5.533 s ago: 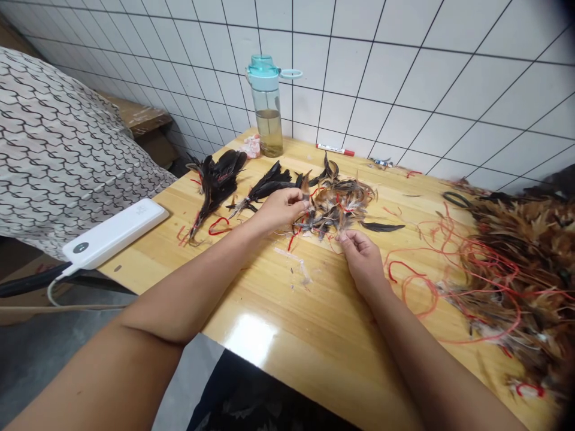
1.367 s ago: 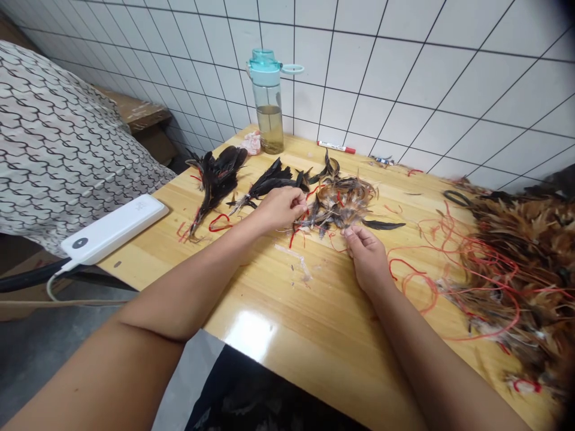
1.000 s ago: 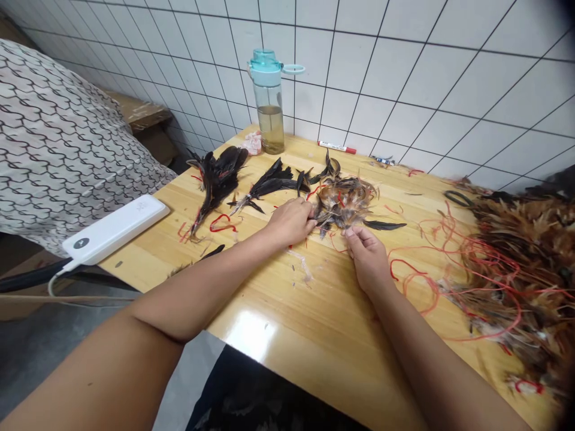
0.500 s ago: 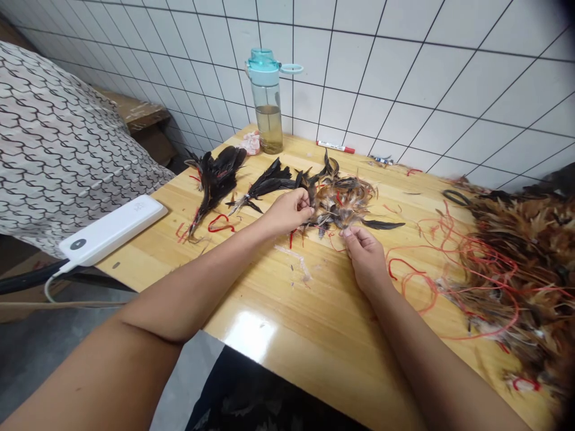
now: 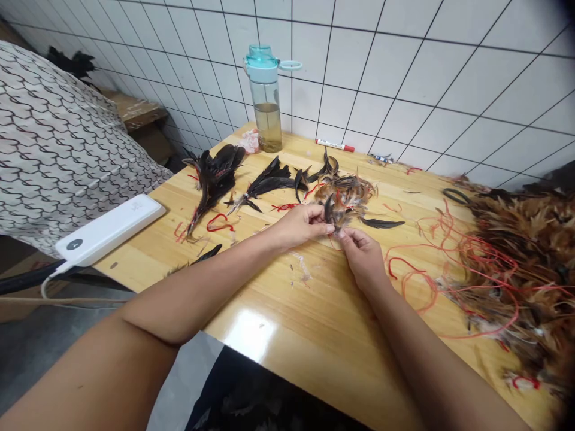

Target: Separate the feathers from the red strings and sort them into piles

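My left hand (image 5: pixel 309 224) is closed, with thumb and fingers pinching a small dark feather (image 5: pixel 330 211). Right beside it, my right hand (image 5: pixel 362 251) pinches the base of a small bunch of brown and grey feathers (image 5: pixel 344 220). The fingertips of both hands nearly meet there. Just behind them lies a loose pile of brown feathers (image 5: pixel 353 190) mixed with bits of red string. A single long black feather (image 5: pixel 383 224) lies to the right of the bunch. Behind my left wrist are a bundle of black feathers (image 5: pixel 272 179) and a scrap of red string (image 5: pixel 286 207).
A larger black feather bundle (image 5: pixel 218 173) lies at the left. A water bottle (image 5: pixel 266 102) and a red-capped marker (image 5: pixel 335 145) stand and lie near the tiled wall. A white power bank (image 5: pixel 112 224) is at the left edge. Red string (image 5: pixel 485 257) tangles over a big brown feather heap (image 5: pixel 539 251).
My left hand went from the feather pile's left side, dipped briefly, and has now come right to meet my right hand with a feather. My right hand has stayed almost in place, pinching.
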Motion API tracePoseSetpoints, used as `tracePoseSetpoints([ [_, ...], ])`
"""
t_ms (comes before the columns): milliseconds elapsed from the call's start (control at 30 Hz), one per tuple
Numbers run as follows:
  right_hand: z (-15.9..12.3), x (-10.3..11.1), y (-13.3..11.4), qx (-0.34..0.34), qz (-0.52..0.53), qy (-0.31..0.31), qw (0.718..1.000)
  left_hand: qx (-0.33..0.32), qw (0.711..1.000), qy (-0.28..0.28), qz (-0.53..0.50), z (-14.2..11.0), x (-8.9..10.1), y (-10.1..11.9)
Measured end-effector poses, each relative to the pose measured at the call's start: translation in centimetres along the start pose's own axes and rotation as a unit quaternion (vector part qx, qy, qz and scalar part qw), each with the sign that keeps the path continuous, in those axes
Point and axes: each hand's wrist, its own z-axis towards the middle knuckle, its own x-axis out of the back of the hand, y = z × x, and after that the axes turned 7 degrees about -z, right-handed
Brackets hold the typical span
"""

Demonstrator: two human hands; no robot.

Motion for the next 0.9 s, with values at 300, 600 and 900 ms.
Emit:
tracePoseSetpoints([
  [300, -0.1, 0.0, -0.4, -0.006, -0.010, -0.024, 1.000, -0.041, 0.996, -0.002, 0.082, 0.3, 0.0, -0.5],
  [600, -0.3, 0.0, -1.0, -0.021, -0.002, 0.009, 1.000, -0.096, 0.966, 0.122, 0.209, 0.5, 2.1, 0.8],
  [900, -0.5, 0.1, -1.2, -0.033, 0.006, 0.019, 0.999, -0.036, 0.874, -0.006, 0.484, 0.3, 5.1, 1.8],
])
